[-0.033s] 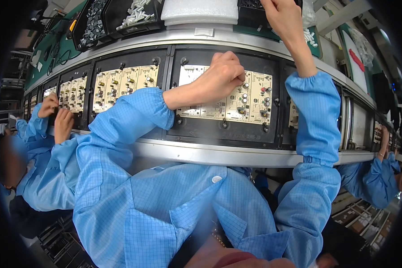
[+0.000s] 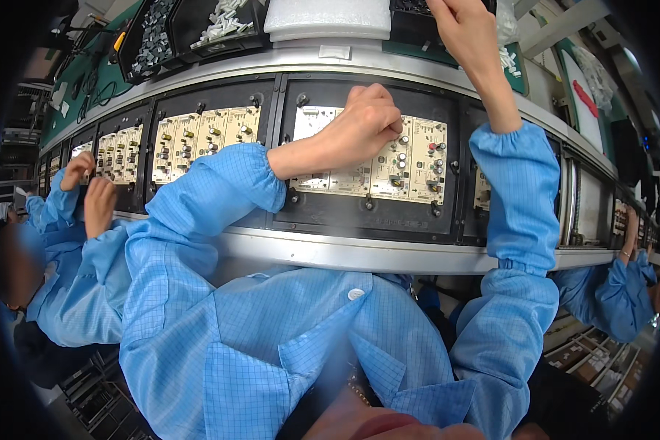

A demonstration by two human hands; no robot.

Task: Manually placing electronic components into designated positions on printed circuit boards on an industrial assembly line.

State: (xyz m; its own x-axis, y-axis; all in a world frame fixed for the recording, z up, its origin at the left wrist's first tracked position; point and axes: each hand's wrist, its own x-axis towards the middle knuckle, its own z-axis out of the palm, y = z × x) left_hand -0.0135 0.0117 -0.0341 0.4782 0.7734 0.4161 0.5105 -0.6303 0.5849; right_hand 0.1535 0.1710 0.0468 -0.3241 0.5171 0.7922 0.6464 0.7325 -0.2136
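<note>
My left hand (image 2: 367,126) is over a cream circuit board panel (image 2: 427,158) in a black carrier frame (image 2: 323,213). Its fingers are pinched together, and whatever they may hold is hidden. Small cylindrical capacitors and other parts stand upright on the panel, mostly right of that hand. At the top edge my right hand (image 2: 468,33) reaches to a dark parts bin (image 2: 411,7) with small black pieces in it. The picture's edge cuts off its fingertips, so its grip cannot be made out.
A metal rail (image 2: 293,248) borders the line of carriers on my side. Beyond the line are bins of grey pieces (image 2: 156,40) and white pieces (image 2: 224,26), and a white foam block (image 2: 328,18). Co-workers in blue sleeves are on the left (image 2: 88,293) and right (image 2: 609,301).
The left co-worker's nearer hand has shifted slightly left and toward the rail. My own hands are almost unmoved.
</note>
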